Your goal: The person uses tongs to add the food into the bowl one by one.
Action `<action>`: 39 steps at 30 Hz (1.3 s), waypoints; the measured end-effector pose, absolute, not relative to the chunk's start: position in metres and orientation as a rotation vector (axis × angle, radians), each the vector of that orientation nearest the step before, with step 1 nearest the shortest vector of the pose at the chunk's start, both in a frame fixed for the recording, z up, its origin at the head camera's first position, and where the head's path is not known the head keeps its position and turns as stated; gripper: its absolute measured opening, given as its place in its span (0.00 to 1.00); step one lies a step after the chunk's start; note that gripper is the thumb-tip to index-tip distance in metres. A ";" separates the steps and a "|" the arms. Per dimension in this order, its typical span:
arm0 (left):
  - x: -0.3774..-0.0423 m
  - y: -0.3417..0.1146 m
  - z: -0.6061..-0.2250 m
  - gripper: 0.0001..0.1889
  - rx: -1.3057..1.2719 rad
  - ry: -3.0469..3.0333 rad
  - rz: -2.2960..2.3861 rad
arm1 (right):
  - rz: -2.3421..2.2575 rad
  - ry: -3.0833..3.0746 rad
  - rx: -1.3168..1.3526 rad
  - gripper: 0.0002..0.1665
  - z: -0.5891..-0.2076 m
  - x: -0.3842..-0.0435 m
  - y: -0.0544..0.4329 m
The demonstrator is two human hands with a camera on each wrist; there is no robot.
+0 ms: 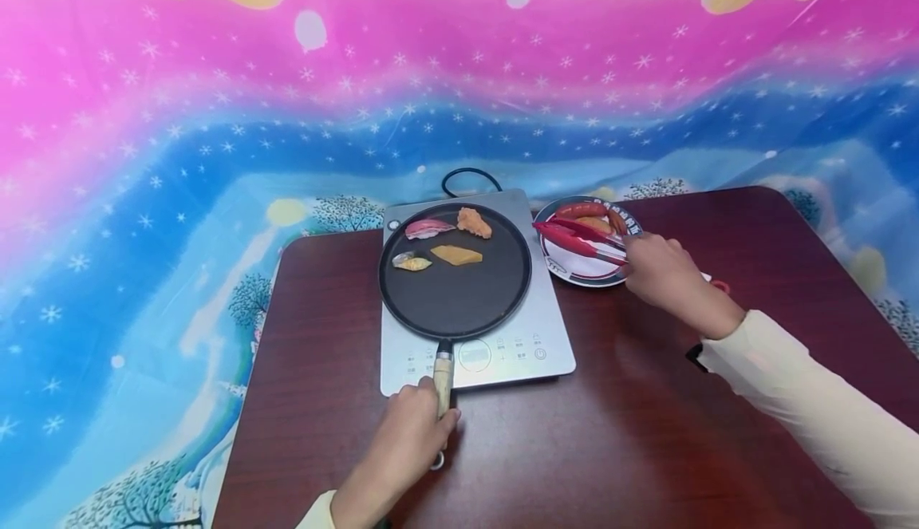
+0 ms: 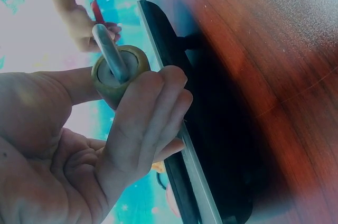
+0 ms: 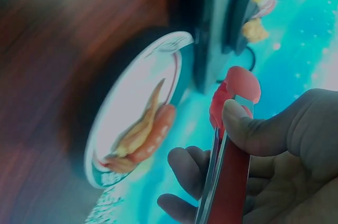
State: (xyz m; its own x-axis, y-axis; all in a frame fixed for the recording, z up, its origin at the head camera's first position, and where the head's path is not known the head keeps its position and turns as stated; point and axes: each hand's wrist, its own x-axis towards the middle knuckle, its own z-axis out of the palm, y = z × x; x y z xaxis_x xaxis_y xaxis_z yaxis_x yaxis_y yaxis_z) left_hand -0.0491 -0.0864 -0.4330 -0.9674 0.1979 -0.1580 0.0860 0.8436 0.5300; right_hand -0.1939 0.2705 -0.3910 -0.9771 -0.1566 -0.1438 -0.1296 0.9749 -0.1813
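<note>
Left hand point(image 1: 412, 421): fingers curled round the pale handle point(image 1: 443, 381) of a round black pan point(image 1: 452, 298). Handle points toward the person, past the front edge of the cooker; a metal ring point(image 2: 111, 52) stands out at its end, past the grip.

Pan sits flat on a silver cooker point(image 1: 553, 337) with a touch panel along the near side. 4 food pieces lie in the far half of the pan: a pink-and-white piece point(image 1: 428, 228), a lumpy orange piece point(image 1: 475, 223), a flat tan piece point(image 1: 457, 255) and a small yellow-and-grey piece point(image 1: 412, 262). All 4 lie apart from each other.

Right hand point(image 1: 664, 278): thumb and fingers hold red-headed tongs point(image 1: 570, 240), thumb pressed along 1 arm. The 2 tong heads are raised above the plate, close together; cannot tell whether anything is between them.

Plate point(image 1: 574, 270), white with a dark patterned rim, lies on the table just beside the cooker's right side. On it: a reddish sausage point(image 3: 154, 137) and, against it, a long yellowish piece point(image 3: 138, 131).

Table point(image 1: 323, 313) dark reddish brown. Behind it, a pink-and-blue backdrop point(image 1: 215, 114) with snowflakes. Pale sleeve point(image 1: 804, 409) on the right arm.
</note>
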 end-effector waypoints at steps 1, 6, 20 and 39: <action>-0.049 -0.086 -0.433 0.14 0.217 2.813 0.792 | -0.260 2.962 -0.226 0.19 -0.389 -0.195 0.267; -0.050 -0.086 -0.432 0.14 0.208 2.805 0.792 | -0.241 2.942 -0.254 0.23 -0.383 -0.202 0.247; -0.048 -0.086 -0.433 0.14 0.197 2.800 0.804 | -0.205 2.989 -0.401 0.24 -0.393 -0.206 0.213; -0.049 -0.086 -0.433 0.14 0.205 2.815 0.799 | -0.083 3.015 -0.420 0.18 -0.391 -0.206 0.195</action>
State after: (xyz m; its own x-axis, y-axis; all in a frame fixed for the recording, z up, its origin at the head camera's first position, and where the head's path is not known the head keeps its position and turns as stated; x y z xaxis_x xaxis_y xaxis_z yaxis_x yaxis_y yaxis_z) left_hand -0.0489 -0.0860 -0.4335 -0.9688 0.1888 -0.1607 0.0762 0.8435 0.5316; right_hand -0.2063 0.1948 -0.3913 -0.9573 -0.2754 -0.0881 -0.2701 0.9605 -0.0674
